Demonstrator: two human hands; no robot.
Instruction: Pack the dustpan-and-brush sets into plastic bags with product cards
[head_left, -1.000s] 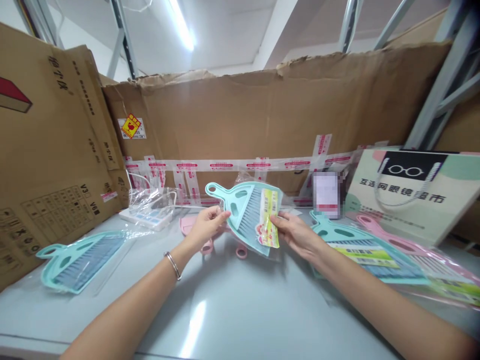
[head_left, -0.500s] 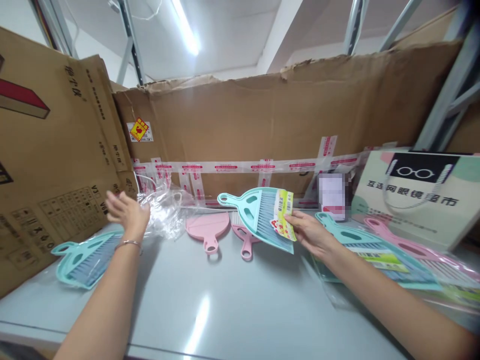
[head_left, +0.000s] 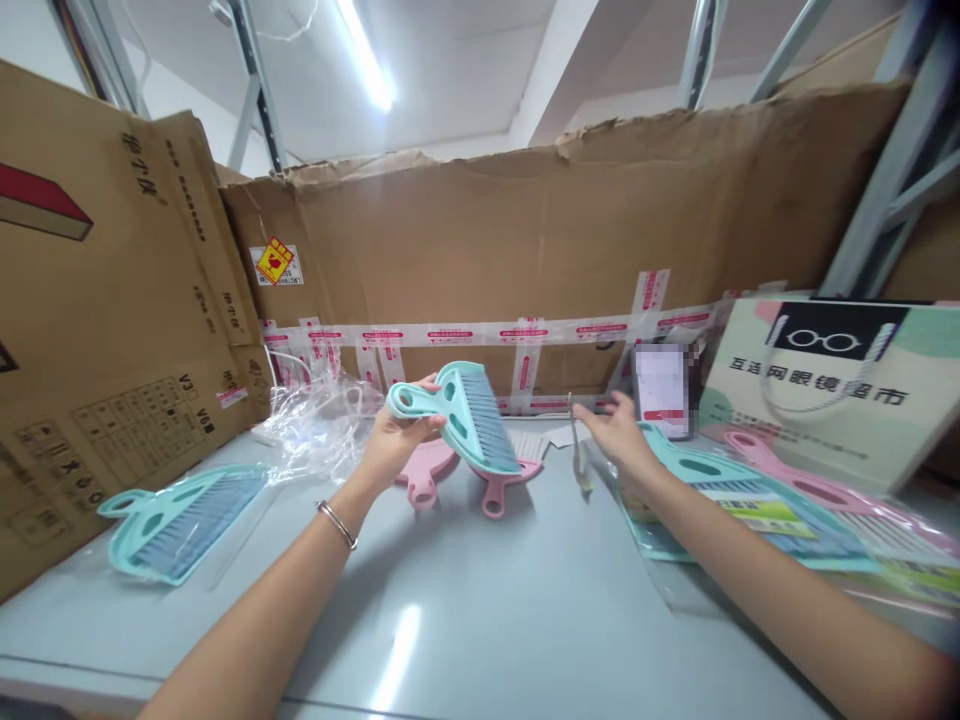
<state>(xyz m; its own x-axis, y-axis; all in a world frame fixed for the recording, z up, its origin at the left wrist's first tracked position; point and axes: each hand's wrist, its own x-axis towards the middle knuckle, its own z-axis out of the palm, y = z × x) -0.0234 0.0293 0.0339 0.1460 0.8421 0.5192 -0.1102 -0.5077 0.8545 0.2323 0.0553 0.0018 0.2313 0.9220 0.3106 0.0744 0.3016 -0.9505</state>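
Observation:
My left hand [head_left: 391, 442] grips the handle end of a teal hand brush and dustpan set [head_left: 463, 415], raised above the table and tilted, with its grey-blue bristles facing me. Behind and below it lie a pink dustpan [head_left: 426, 465] and a pink brush [head_left: 493, 494], both partly covered from view. My right hand [head_left: 621, 437] pinches a thin cardboard label [head_left: 578, 450], seen nearly edge-on and apart from the teal set. By my right forearm lies a bagged teal brush and dustpan set [head_left: 720, 470].
Another bagged teal set [head_left: 184, 525] lies at left, near crumpled clear plastic [head_left: 322, 430]. A bagged pink set [head_left: 832, 490], a phone [head_left: 661, 390] and a paper bag [head_left: 832, 400] are at right. Cardboard boxes [head_left: 450, 240] wall the back and left of the table [head_left: 465, 620].
My left hand has come in from the left and taken the teal set's handle. The label has come off the set and is in my right hand. The set has shifted left.

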